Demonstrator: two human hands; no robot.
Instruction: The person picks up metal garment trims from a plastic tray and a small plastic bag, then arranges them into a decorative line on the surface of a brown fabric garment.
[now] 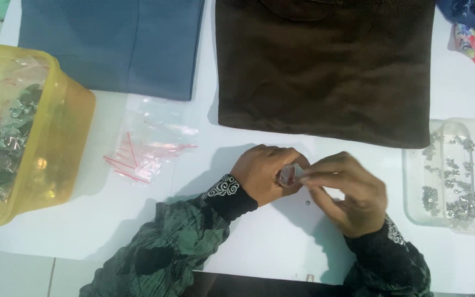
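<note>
Both hands pinched one small clear bag (290, 174), long axis approx 1–7 o'clock; left hand (262, 174) at 9, right hand (347, 192) at 3, fingers closed on it.

Single head-worn view, straight down, close over white table (259, 258).

Yellow tub (56, 143), blue cloth (116, 44), brown cloth (325, 66), w/ white table (270, 253).

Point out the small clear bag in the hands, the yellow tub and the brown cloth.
small clear bag (291, 174), head view, its visible middle.
yellow tub (67, 132), head view, right wall.
brown cloth (325, 71), head view, centre.
</note>
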